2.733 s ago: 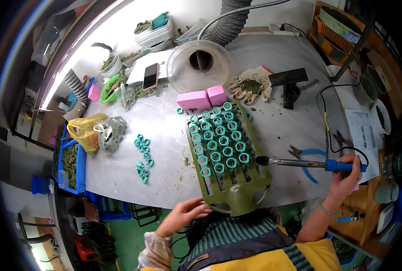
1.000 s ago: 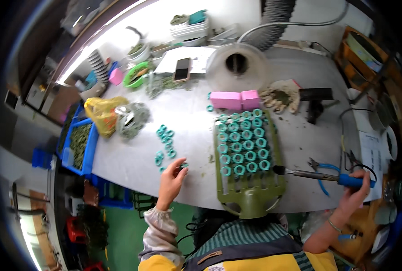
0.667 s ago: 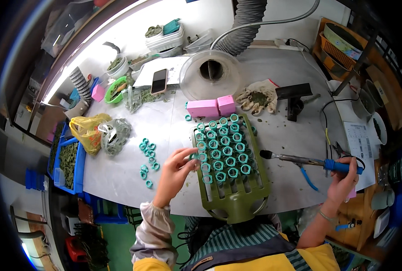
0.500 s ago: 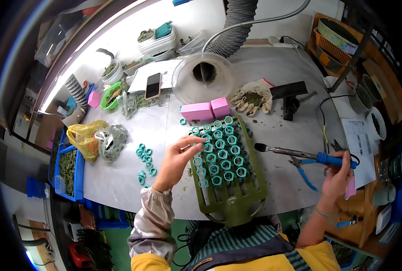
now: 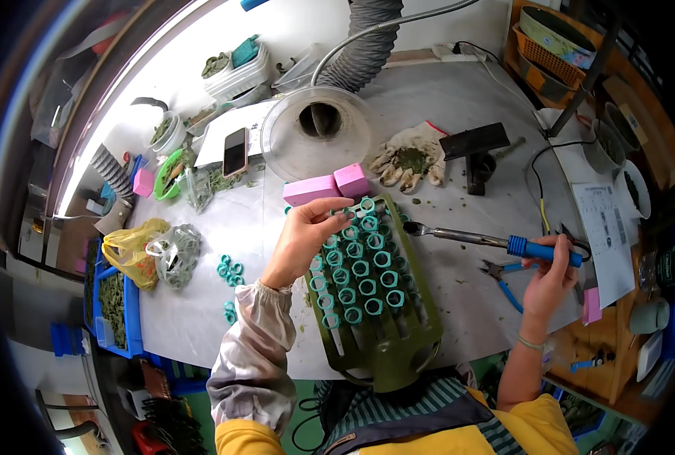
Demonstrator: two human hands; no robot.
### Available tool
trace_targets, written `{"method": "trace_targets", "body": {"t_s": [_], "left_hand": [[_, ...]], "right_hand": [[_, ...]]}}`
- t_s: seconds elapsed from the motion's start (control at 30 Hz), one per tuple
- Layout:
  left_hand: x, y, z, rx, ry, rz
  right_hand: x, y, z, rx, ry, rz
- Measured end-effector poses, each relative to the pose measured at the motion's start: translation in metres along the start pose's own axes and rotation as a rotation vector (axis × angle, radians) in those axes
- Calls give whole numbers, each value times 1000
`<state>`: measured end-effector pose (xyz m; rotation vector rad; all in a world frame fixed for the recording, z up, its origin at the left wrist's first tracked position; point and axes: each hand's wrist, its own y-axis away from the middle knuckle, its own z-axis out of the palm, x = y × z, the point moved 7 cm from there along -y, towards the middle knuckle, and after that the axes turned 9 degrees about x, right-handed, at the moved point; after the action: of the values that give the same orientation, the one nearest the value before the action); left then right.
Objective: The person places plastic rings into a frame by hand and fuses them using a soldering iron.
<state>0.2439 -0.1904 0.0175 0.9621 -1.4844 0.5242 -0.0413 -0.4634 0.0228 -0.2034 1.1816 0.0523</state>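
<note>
My left hand (image 5: 304, 236) reaches over the far left corner of a green slotted rack (image 5: 386, 362). Its thumb and forefinger close around a teal ring (image 5: 350, 215), which they partly hide. Rows of teal five-sided and round rings (image 5: 361, 268) stand along the rack's bars. In my right hand (image 5: 548, 284) is a soldering iron (image 5: 530, 248) with a blue handle and a dark, spoon-like tip. The tip points left and sits just beside the rack's far right edge, apart from the rings.
Loose teal rings (image 5: 230, 271) lie left of the rack. Pink blocks (image 5: 311, 191), a clear round hood (image 5: 280, 144) and a stained glove (image 5: 413, 157) are beyond it. Blue-handled pliers (image 5: 510, 292) lie near my right hand; bags (image 5: 135, 252) stand far left.
My left hand has moved to the far end of the rack, from the rings lower down. The iron's tip has come closer to the rack's edge. The whole view has shifted slightly.
</note>
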Motion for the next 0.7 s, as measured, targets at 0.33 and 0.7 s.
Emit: {"method": "trace_targets", "body": {"t_s": [0.33, 0.7], "left_hand": [[10, -20, 25, 14, -290, 244], [25, -29, 72, 157, -561, 693]], "right_hand": [[6, 3, 10, -52, 13, -40], [30, 4, 23, -64, -3, -17]]}}
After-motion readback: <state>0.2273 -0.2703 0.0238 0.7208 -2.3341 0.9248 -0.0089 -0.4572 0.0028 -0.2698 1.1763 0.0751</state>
